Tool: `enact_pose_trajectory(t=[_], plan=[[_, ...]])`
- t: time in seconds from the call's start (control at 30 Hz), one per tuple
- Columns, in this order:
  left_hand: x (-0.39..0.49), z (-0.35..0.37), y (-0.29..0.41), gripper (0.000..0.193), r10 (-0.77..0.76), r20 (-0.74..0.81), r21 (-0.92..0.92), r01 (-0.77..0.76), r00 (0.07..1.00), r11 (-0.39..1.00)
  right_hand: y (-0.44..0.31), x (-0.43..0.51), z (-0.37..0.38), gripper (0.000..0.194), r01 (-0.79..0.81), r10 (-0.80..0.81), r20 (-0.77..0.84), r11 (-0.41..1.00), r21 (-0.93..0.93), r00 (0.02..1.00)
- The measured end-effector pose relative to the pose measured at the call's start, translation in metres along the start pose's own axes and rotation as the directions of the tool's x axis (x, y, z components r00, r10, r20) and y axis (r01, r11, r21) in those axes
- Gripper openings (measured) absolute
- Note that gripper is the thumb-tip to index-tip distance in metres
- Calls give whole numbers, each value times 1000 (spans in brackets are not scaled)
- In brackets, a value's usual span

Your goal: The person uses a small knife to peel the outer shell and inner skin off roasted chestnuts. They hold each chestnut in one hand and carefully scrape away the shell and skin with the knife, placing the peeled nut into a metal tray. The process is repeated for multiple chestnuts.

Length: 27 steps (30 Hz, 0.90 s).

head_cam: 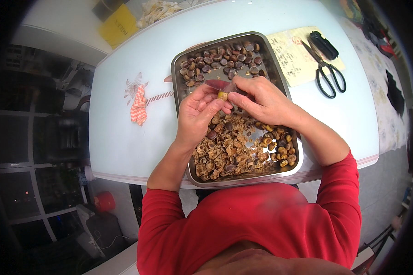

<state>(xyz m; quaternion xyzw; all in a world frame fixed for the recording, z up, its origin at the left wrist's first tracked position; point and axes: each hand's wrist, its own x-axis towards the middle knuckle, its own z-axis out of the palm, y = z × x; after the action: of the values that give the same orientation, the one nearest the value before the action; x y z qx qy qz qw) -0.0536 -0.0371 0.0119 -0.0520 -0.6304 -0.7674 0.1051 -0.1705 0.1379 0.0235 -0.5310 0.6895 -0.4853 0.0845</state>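
Above the middle of a rectangular metal tray (pixel 175 77), both my hands meet at one yellow peeled chestnut (pixel 222 95). My left hand (pixel 200 108) pinches it between thumb and fingers. In my right hand (pixel 260 98) is a thin flat blade-like piece (pixel 217 84) that looks dark red, its handle hidden by the fingers; the right thumb rests against the chestnut. Brown chestnuts in their shells (pixel 223 58) fill the tray's far end. A heap of broken shells (pixel 223 151) covers the near left, and peeled yellow chestnuts (pixel 284 151) gather at the near right corner.
Black-handled scissors (pixel 325 68) and a black plastic case (pixel 323 45) lie on a written paper sheet (pixel 285 65), right of the tray. A pink-and-white striped cloth (pixel 138 109) lies left on the white table (pixel 124 147). A yellow bag (pixel 118 25) is beyond the far edge.
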Motion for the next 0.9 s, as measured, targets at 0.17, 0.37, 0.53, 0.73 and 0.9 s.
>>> enact_pose_trajectory(t=[0.17, 0.37, 0.53, 0.73, 0.9], plan=[[0, 1, 1, 32, 4, 1, 17, -4, 1000, 1000, -1, -1, 1, 34, 9, -10, 12, 1000, 19, 1000], [-1, 3, 1, 31, 4, -23, 56, -3, 1000, 998, -3, 0, -1, 31, 13, -13, 18, 1000, 19, 1000], [0, 1, 2, 29, 14, -8, 64, -14, 1000, 998, -5, -1, -3, 31, -9, 4, 56, 996, 94, 998], [0, -3, -2, 30, 31, -20, 18, -31, 999, 999, -2, 1, -1, 29, -33, 34, -13, 996, 82, 999], [0, -2, -3, 31, 27, -21, -12, -28, 999, 1000, -2, 1, -2, 28, -13, 13, -7, 998, 62, 1000]])
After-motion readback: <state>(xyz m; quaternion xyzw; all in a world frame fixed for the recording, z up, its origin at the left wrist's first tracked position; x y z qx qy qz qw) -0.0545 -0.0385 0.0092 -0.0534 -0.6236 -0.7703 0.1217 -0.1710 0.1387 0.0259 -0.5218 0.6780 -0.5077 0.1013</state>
